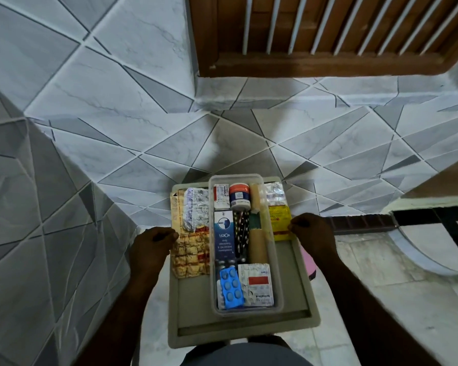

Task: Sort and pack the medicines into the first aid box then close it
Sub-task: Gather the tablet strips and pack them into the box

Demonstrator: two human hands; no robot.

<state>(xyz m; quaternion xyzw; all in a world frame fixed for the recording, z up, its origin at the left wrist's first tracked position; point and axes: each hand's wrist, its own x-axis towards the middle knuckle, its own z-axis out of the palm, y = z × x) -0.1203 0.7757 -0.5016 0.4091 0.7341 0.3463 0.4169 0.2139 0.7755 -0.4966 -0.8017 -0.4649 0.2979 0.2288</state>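
Likely a room in a home: grey-and-white marble-patterned wall tiles [117, 88] laid in triangles, a brown wooden window frame [328, 65] with white bars [273, 22], and a pale marbled tile floor [368, 260].

Left hand [154, 244], right hand [311, 233] gripping tray [193, 299]

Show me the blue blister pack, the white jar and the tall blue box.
blue blister pack [231, 287]: head view, middle of its pill side.
white jar [239, 196]: head view, middle of its body.
blue box [224, 239]: head view, centre of its printed face.
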